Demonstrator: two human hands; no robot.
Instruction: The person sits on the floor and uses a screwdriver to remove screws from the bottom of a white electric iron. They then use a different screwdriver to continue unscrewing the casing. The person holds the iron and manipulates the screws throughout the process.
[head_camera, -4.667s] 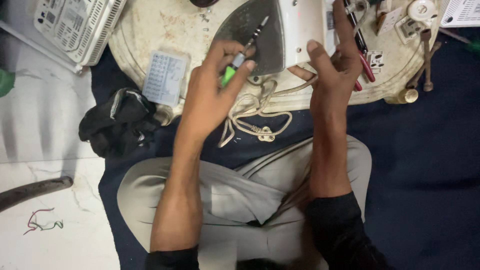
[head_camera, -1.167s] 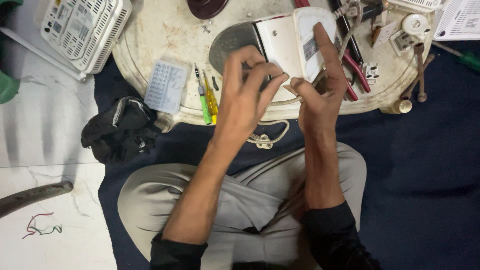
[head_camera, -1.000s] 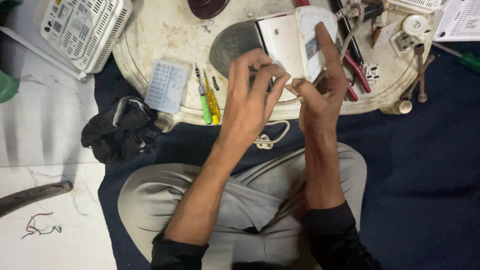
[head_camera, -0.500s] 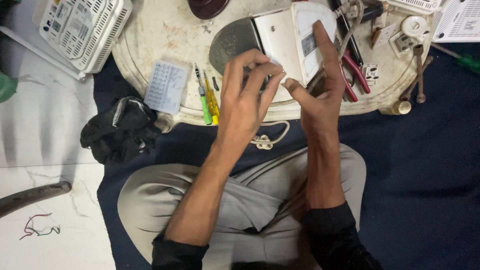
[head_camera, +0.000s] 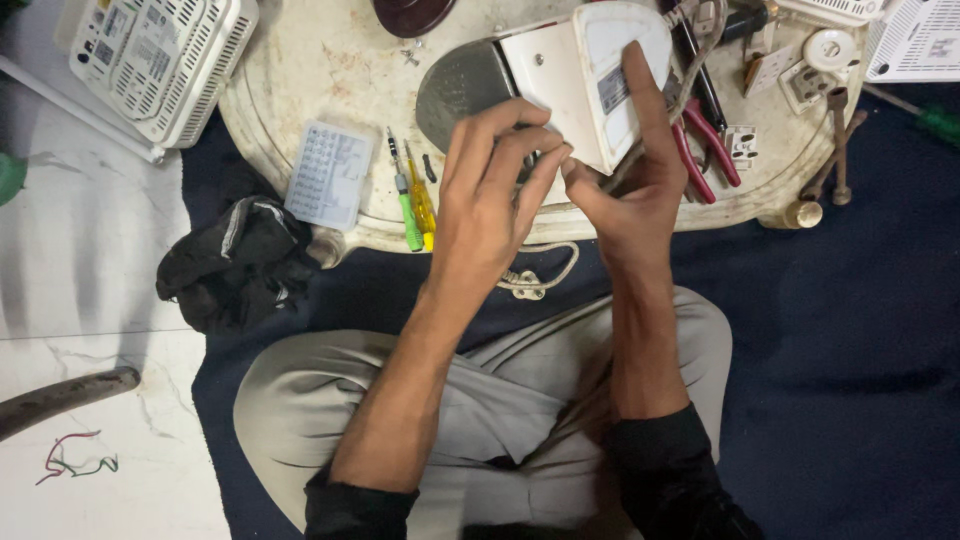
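Bracing the white plastic clothes iron with grey metal soleplate (head_camera: 590, 80), rigid, hefty and smooth, right hand (head_camera: 625, 190) clasps its rear edge, index finger laid up the shell, while left hand (head_camera: 490, 200) has its grip pinched shut at the seam there.

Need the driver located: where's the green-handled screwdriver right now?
Head view, left of centre: the green-handled screwdriver lies on the round tray, between the clear bit case and the left hand, beside a yellow screwdriver.
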